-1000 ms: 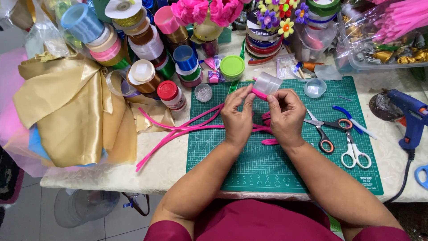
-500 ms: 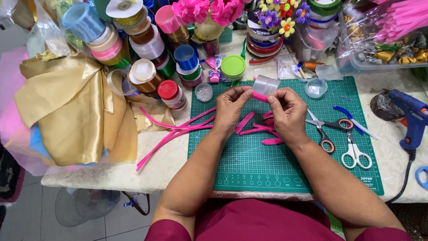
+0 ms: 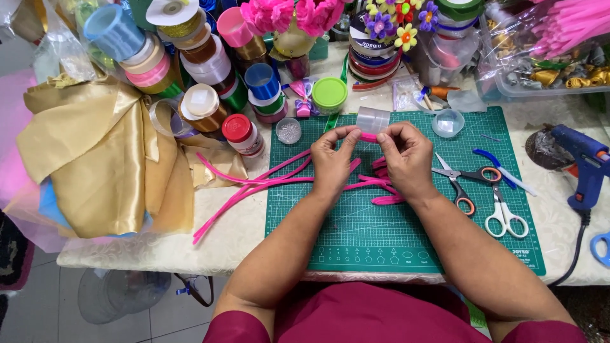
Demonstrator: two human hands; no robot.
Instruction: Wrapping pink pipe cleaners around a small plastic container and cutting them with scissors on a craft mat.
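Both hands have lifted off the green cutting mat since a second ago and come together. The left hand and right hand now pinch the two ends of a short pink pipe cleaner piece between fingertips, just in front of a small clear plastic cup. The long pink pipe cleaners lie loose on the counter beneath. Scissors rest untouched to the right.

Table bears green cutting mat, gold fabric, ribbon spools.
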